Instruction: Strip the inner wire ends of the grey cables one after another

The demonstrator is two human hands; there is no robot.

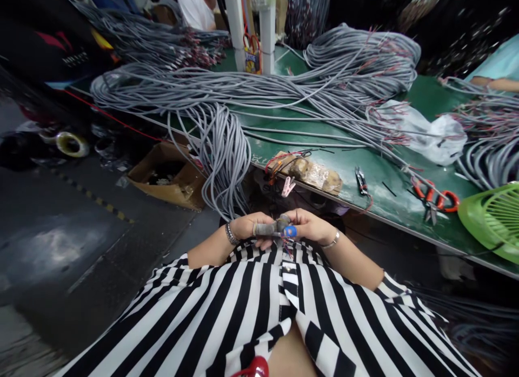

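My left hand [246,226] and my right hand [311,227] meet just above my lap, in front of the table edge. Grey coverings wrap fingers of the left hand, and a blue wrap circles the right thumb. Both hands are closed, fingertips pinched together. From between them hang thin red and blue wires [288,251]; the fingers hide their upper ends. Closest to the hands on the table edge lie a pink clothespin [288,187] and a taped, brownish block [314,173] with thin wires at its left end.
Bundles of grey cable [259,88] spread over the green table [284,118] and droop off its front. Cutters [360,181], orange-handled scissors [436,199], a plastic bag [444,142] and a green fan [492,220] lie rightward. A cardboard box [166,177] stands lower left. Two other people sit beyond.
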